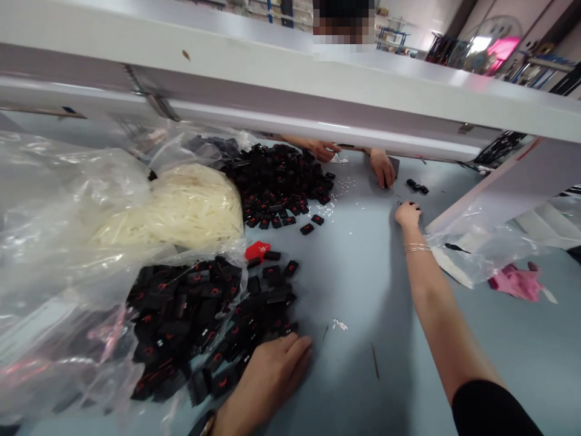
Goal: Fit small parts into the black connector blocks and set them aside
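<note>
My left hand [267,375] lies flat on the grey-blue table [363,284], fingers stretched out, at the edge of a near pile of small black plastic parts with red marks [200,321]. My right hand [407,214] is stretched far forward, fingers curled down on the table; I cannot make out what is under them. A thin bangle sits on that wrist. A second, larger pile of the same black parts [281,181] lies farther back. A red piece [257,249] lies between the piles.
Clear plastic bags [59,200] cover the left, one over a heap of white strips [181,206]. A white shelf beam [290,91] spans overhead. Another person's hands [381,166] work across the table. A pink rag [517,281] lies at right.
</note>
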Demonstrator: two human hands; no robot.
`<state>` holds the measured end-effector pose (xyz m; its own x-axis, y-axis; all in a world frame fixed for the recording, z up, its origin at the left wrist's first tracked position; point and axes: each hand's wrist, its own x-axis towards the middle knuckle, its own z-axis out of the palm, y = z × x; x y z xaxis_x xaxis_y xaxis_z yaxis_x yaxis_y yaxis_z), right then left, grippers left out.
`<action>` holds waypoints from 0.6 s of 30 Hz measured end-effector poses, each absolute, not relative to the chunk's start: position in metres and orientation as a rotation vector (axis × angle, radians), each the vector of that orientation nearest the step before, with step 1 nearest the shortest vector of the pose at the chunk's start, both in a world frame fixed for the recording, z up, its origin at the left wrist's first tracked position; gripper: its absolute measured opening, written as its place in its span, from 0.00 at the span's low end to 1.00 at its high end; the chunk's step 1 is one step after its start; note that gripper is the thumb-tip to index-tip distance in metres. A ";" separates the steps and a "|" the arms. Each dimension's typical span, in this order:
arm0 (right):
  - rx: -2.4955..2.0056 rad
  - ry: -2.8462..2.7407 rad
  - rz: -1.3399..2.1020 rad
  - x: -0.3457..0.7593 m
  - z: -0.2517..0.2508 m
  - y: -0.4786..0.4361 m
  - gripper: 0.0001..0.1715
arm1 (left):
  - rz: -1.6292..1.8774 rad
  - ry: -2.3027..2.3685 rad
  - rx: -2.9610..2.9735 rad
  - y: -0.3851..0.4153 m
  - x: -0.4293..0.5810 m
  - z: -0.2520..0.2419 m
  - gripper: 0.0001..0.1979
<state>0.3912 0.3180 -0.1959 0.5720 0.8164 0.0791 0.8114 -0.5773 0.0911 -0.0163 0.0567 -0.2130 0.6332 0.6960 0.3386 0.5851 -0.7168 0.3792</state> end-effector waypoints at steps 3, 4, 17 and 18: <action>2.589 1.637 0.251 0.354 -0.194 0.294 0.24 | 0.636 1.042 2.626 0.058 -0.017 -0.216 0.11; 2.530 1.716 0.259 0.340 -0.194 0.282 0.24 | 0.635 1.033 2.634 0.058 -0.018 -0.217 0.11; 2.140 2.485 -0.117 0.234 -0.210 0.063 0.34 | 0.754 1.274 2.497 0.064 -0.016 -0.223 0.17; 2.138 2.520 -0.178 0.235 -0.210 0.053 0.35 | 0.777 1.305 2.489 0.064 -0.015 -0.223 0.18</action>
<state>0.2349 0.0531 -0.2095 -0.1570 0.9859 0.0584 0.9678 0.1653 -0.1897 -0.0151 0.0643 -0.2232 0.4640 0.8141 0.3493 0.6949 -0.5790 0.4265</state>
